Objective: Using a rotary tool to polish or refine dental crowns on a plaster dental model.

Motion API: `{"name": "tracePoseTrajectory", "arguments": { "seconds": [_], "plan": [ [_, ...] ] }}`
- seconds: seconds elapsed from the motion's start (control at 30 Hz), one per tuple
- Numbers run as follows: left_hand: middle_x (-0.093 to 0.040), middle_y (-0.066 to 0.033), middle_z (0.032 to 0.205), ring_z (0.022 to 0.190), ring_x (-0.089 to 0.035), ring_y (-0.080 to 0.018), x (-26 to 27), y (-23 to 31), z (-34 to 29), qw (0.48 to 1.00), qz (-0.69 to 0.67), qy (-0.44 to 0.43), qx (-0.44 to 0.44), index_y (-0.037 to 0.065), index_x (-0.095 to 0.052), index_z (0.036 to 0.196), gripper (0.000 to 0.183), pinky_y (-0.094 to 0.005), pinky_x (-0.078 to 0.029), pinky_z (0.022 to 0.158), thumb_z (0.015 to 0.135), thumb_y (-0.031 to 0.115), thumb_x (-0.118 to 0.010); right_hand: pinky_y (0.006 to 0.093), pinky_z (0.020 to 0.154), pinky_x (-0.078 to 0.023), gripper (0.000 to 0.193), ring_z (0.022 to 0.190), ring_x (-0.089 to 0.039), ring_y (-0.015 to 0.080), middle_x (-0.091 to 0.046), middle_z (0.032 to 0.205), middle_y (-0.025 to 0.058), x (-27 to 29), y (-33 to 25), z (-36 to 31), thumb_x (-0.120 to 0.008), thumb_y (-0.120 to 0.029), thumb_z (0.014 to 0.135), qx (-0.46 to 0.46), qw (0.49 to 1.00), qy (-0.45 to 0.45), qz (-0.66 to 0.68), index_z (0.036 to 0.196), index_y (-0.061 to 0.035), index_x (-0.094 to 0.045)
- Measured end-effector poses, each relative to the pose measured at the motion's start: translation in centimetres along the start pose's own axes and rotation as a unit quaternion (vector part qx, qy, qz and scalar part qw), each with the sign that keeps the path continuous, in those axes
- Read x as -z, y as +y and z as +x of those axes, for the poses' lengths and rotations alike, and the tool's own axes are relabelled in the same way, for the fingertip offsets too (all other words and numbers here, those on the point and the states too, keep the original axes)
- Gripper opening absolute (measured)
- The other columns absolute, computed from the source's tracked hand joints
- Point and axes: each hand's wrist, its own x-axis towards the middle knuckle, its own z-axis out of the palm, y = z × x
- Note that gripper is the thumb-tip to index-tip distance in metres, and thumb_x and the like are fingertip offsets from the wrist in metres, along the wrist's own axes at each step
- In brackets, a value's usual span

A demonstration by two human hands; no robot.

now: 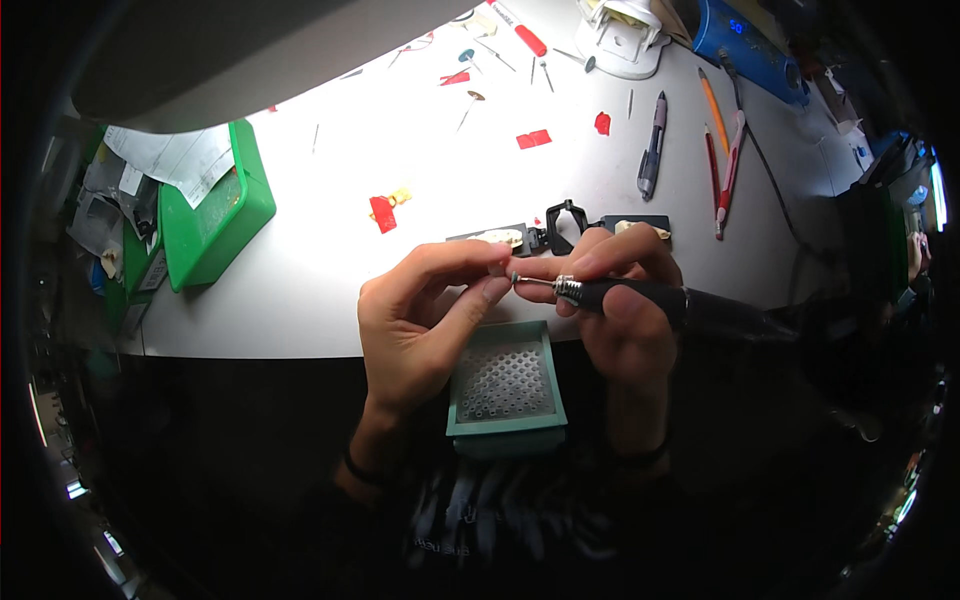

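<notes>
My right hand [630, 330] grips a black rotary handpiece [655, 304] like a pen, its metal nose pointing left. A small grey-green grinding tip [515, 279] on a thin shank sits right beside the fingertips of my left hand [408, 312]. Those left fingers are pinched together around a tiny pale piece, mostly hidden by thumb and forefinger. Just beyond my hands stands a black hinged articulator [567, 226], with a cream dental cast [503, 238] on its left plate and another cast [642, 229] on its right one.
Below my hands a teal tray [556, 400] with a perforated grid juts from the table edge. Green bins [255, 195] holding papers and bags stand left. Burs, discs and red scraps [534, 139] lie farther back. Right are a pen [653, 150], pencils [714, 110] and a blue device [750, 50].
</notes>
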Motion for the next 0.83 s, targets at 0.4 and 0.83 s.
{"name": "tracePoseTrajectory", "arguments": {
  "seconds": [0.4, 0.83],
  "plan": [
    [-0.068, -0.004, 0.102, 0.102, -0.057, -0.0195, 1.5, 0.6, 2.3, 0.963, 0.267, 0.01, -0.039, 0.009, -0.082, 0.105, 0.024, -0.0345, -0.045, 0.093, 0.082, 0.004, -0.079, 0.0309, 0.051, -0.026, 0.034, 0.052, -0.031, 0.0113, -0.038, 0.061, 0.0032, 4.0, -5.1, -2.9, -0.055, -0.029, 0.099, 0.068, 0.965, 0.25, 0.031, 0.076, -0.0053, -0.048],
    [-0.071, -0.0018, 0.105, 0.103, -0.058, -0.0187, 1.4, 0.1, 2.2, 0.929, 0.368, -0.006, -0.036, 0.013, -0.083, 0.104, 0.021, -0.0373, -0.035, 0.099, 0.083, 0.015, -0.082, 0.0314, 0.049, -0.019, 0.027, 0.049, -0.016, 0.0092, -0.032, 0.057, -0.0004, 8.1, -7.5, -4.5, -0.055, -0.024, 0.098, -0.007, 0.979, 0.185, 0.084, 0.079, -0.0084, -0.044]
  ]
}}
